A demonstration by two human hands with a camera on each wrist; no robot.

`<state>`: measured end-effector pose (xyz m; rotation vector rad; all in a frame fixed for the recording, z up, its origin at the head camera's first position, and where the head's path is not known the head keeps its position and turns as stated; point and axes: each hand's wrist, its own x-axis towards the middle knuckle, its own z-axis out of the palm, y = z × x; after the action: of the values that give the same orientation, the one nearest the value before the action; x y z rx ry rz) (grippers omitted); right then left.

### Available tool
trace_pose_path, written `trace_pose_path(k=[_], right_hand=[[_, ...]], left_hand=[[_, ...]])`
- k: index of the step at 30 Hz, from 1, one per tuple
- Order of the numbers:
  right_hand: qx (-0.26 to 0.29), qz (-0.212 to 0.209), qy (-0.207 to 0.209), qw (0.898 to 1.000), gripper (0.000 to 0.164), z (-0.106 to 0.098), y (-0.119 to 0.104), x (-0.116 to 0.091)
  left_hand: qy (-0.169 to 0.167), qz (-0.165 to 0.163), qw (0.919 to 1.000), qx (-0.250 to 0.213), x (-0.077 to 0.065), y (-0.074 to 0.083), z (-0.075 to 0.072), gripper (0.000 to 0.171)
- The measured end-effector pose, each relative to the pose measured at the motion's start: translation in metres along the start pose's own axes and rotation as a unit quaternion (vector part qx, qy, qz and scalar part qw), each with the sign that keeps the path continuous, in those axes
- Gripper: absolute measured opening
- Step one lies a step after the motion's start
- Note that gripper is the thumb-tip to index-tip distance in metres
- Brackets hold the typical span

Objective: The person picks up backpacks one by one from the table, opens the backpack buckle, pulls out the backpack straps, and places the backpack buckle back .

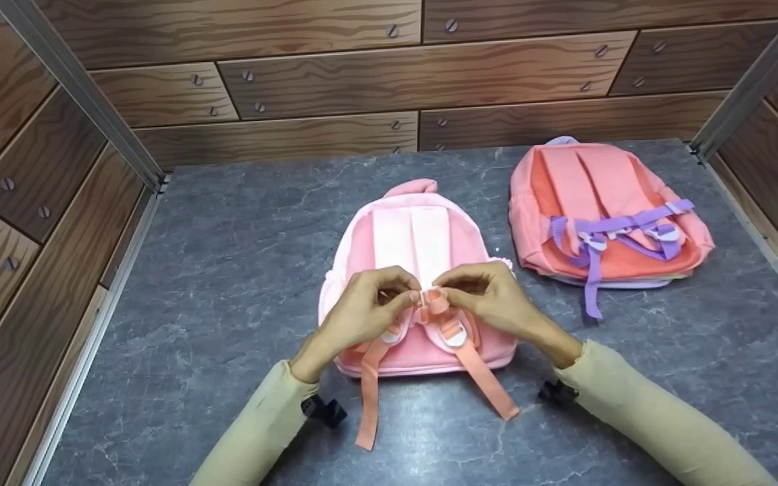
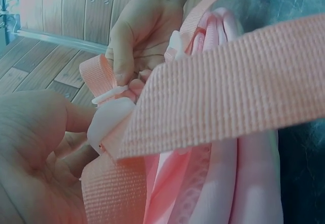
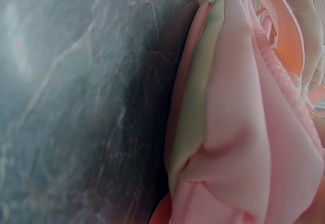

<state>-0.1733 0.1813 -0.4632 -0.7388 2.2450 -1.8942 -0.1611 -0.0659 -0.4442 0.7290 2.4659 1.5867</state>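
A light pink backpack (image 1: 396,233) lies with its shoulder-strap side up. Over its middle, my left hand (image 1: 362,307) pinches a white plastic buckle (image 2: 109,122) between thumb and fingertips. Facing it, my right hand (image 1: 494,297) pinches the orange strap (image 1: 437,301), which stands up in a small loop; its thumb lies by a white bar on that strap in the left wrist view. Two orange strap tails (image 1: 487,385) hang from white adjusters (image 1: 455,335) onto the table. The right wrist view shows mainly the backpack's side (image 3: 233,107); that hand is mostly out of sight there.
A coral backpack (image 1: 564,182) with purple straps (image 1: 632,223) lies at the back right of the dark marbled table (image 1: 240,256). Wood-patterned panels (image 1: 335,81) and metal posts (image 1: 85,88) enclose the back and sides.
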Motion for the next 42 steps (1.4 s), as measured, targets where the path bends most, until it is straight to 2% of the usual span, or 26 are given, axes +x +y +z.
trace_pose_path(k=[6, 14, 24, 32, 38, 42], right_hand=[[0.004, -0.005, -0.003, 1.000, 0.019, 0.0011, 0.0008, 0.0006], [0.005, 0.001, 0.001, 1.000, 0.020, 0.0019, 0.0018, -0.0009], [0.003, -0.004, 0.005, 1.000, 0.020, 0.0017, 0.0028, 0.0008], [0.003, -0.006, 0.000, 1.000, 0.020, 0.0009, 0.0041, 0.0018], [0.000, -0.003, 0.003, 1.000, 0.019, 0.0003, 0.0039, 0.0021], [0.002, 0.000, 0.002, 1.000, 0.017, 0.0003, 0.0037, 0.0018]], left_hand=[[0.006, -0.001, 1.0000, 0.002, -0.0007, 0.0013, 0.0024, 0.007], [0.022, 0.015, 0.9992, 0.030, -0.0021, 0.0014, 0.0029, 0.006], [0.039, -0.013, 0.9991, 0.008, -0.0032, 0.0003, 0.0029, 0.006], [0.032, -0.018, 0.9993, -0.010, -0.0024, -0.0004, 0.0029, 0.011], [0.023, -0.002, 0.9997, -0.010, -0.0031, -0.0029, 0.0019, 0.013], [0.021, 0.033, 0.9988, 0.029, -0.0032, -0.0060, 0.0007, 0.022]])
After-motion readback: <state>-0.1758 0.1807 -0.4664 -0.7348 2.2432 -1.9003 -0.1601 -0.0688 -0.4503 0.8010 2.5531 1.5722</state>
